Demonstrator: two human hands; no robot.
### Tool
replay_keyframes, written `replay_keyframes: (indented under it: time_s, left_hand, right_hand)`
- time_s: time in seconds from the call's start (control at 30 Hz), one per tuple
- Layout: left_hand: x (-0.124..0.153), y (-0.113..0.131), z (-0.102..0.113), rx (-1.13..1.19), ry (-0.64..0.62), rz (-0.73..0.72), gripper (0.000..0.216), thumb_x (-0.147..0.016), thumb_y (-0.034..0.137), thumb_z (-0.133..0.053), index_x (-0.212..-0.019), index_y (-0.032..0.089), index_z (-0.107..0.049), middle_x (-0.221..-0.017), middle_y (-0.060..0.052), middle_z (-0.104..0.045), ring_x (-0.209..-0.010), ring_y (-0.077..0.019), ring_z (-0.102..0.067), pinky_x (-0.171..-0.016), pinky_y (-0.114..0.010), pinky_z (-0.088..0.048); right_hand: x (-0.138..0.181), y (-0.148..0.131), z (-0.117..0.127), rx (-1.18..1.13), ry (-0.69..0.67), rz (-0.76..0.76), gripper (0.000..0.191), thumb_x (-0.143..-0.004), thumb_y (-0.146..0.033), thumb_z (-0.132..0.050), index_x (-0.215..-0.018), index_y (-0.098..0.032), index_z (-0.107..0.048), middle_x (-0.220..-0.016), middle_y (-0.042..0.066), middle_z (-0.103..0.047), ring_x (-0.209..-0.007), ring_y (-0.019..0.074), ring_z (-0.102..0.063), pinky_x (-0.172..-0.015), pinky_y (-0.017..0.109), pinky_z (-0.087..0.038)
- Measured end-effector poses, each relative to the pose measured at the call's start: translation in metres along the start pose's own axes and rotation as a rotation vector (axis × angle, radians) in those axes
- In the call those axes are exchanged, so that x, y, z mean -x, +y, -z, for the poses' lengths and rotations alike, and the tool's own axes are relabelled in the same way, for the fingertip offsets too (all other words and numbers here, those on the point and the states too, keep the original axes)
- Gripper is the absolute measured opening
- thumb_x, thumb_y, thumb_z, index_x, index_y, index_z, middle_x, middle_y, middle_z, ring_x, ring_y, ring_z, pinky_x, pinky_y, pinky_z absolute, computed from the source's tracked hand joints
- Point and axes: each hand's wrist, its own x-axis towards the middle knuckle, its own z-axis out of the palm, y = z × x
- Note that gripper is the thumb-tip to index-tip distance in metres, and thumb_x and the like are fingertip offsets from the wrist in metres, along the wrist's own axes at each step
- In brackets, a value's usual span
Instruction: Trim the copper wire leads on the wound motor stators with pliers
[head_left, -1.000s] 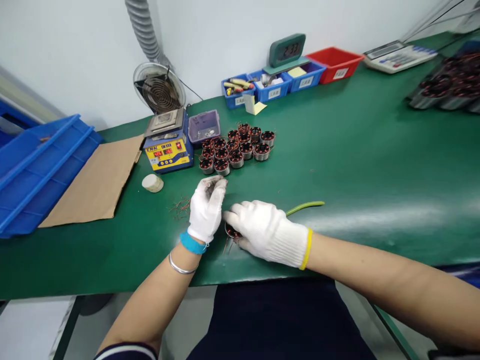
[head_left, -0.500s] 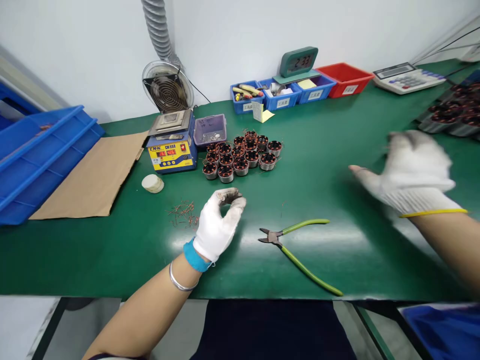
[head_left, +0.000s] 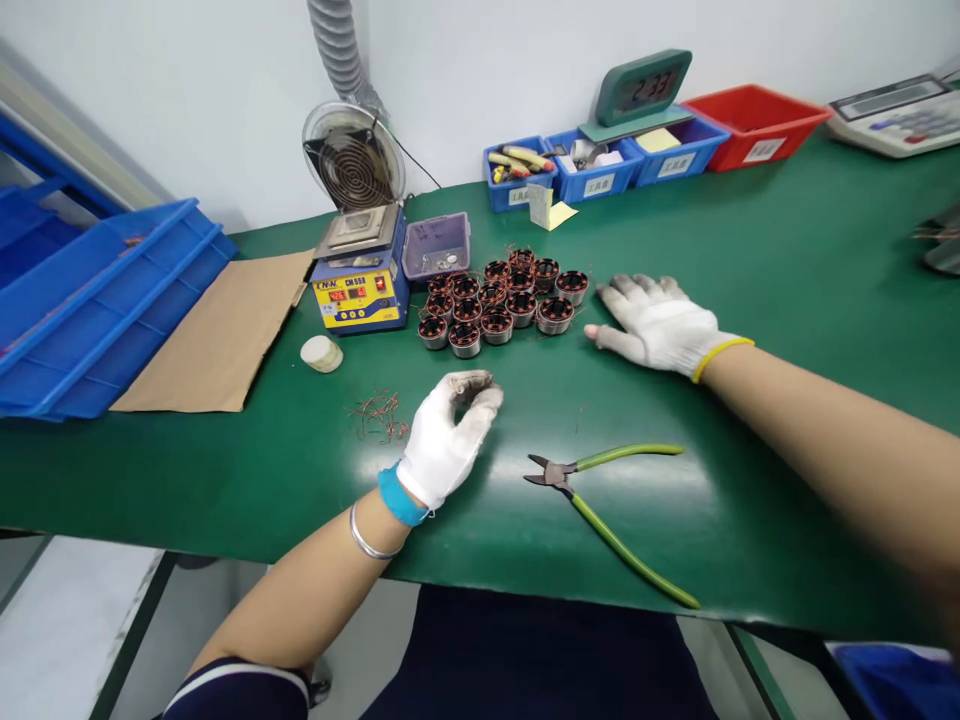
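- More than ten wound cores (head_left: 496, 322) stand upright in a close group on the table (head_left: 787, 300), the group running broadly sideways across it.
- Governing relation: the cores lie immediately left of the right hand (head_left: 660, 325), its thumb just beside the nearest ones but apart from them. From the left hand (head_left: 450, 440) they lie beyond its fingertips, further off; the right hand is the nearer.
- The right hand is spread wide, palm down; no object is seen in it. Whether it rests fully on the surface cannot be told.
- The left hand is curled, its thumb close to the fingers; whether anything small is pinched there cannot be told.
- Green-handled cutters (head_left: 556, 474) lie untouched to the right of the left hand, handles splayed, long axis slanting from the head towards the front edge.
- Wire clippings (head_left: 379, 412) sit in a loose pile just left of the left hand.
- Surface: smooth, green, glossy, with light reflected near the cutters.
- Room: behind the cores stand a purple tray (head_left: 437, 245) and, to its left, a blue-and-yellow heater unit (head_left: 358, 300). A clock (head_left: 643, 88) and a red bin (head_left: 757, 128) stand near the white wall (head_left: 465, 60).
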Motion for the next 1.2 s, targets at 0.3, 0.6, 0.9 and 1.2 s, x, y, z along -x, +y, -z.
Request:
replay_keyframes:
  time_s: [0.3,0.6,0.9,1.2]
  left_hand:
    - [0.002,0.003,0.003,0.026,-0.002,-0.044,0.035,-0.084,0.046,-0.068,-0.105,0.017,-0.066,-0.108,-0.013,-0.078,-0.101,-0.0231,-0.075,-0.095,-0.037,-0.059]
    - [0.008,0.001,0.001,0.083,-0.037,-0.116,0.031,-0.085,0.04,-0.071,-0.106,0.017,-0.067,-0.106,-0.011,-0.079,-0.1,-0.0222,-0.075,-0.097,-0.037,-0.057]
    - [0.003,-0.005,0.002,0.182,0.058,-0.161,0.031,-0.083,0.04,-0.075,-0.104,0.017,-0.069,-0.102,-0.01,-0.079,-0.095,-0.0216,-0.076,-0.093,-0.038,-0.059]
    - [0.011,0.007,0.002,0.25,0.117,-0.248,0.031,-0.086,0.045,-0.074,-0.103,0.019,-0.069,-0.1,-0.009,-0.079,-0.094,-0.0218,-0.076,-0.092,-0.04,-0.061]
  right_hand:
    - [0.074,-0.022,0.024,-0.427,0.094,-0.189,0.074,-0.097,-0.051,-0.022,-0.157,-0.01,-0.038,-0.148,0.027,-0.058,-0.116,0.0277,-0.071,-0.095,0.045,-0.056]
    - [0.177,-0.093,-0.028,0.19,-0.141,0.134,0.064,-0.075,-0.031,-0.064,-0.138,-0.032,-0.067,-0.11,0.006,-0.081,-0.087,0.0291,-0.078,-0.062,0.035,-0.059]
    - [0.153,-0.061,0.025,-0.129,0.199,-0.461,0.063,-0.074,-0.038,-0.066,-0.136,-0.026,-0.065,-0.068,-0.002,-0.069,-0.05,0.0182,-0.063,-0.049,0.033,-0.051]
    - [0.121,-0.038,0.008,0.357,0.091,-0.355,0.068,-0.087,-0.062,-0.056,-0.134,-0.013,-0.066,-0.111,0.027,-0.073,-0.086,0.0394,-0.071,-0.068,0.052,-0.051]
